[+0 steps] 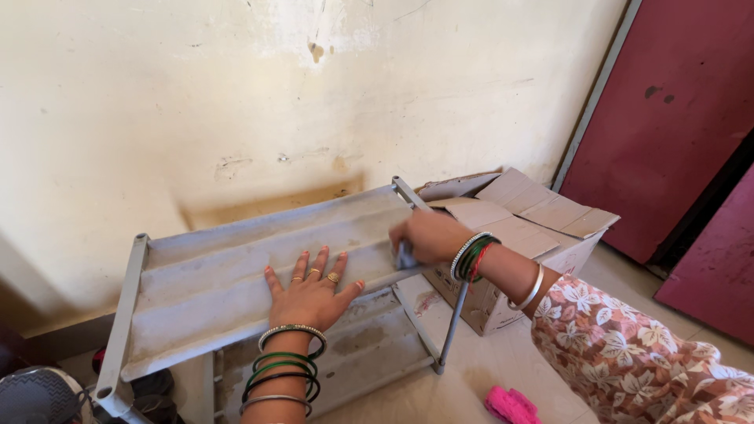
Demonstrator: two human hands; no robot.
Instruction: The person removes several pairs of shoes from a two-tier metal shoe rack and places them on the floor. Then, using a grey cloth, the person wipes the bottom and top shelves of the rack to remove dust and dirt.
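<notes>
One grey two-shelf plastic rack stands against the wall. Left hand lies flat on its top shelf, fingers spread. Right hand is clenched on one small grey cloth at the shelf's edge. One brown cardboard box sits just beside the rack; one pink sponge lies on the floor.

A plain room of a home is indicated. A stained, chipped cream plaster wall is seen from 9 to 12 o'clock. A dark red door in a grey frame is noted at 2 o'clock. A grey two-tier shoe rack stands at centre, shoes under it at 7 o'clock. An open cardboard box rests on the pale floor at 3 o'clock.
</notes>
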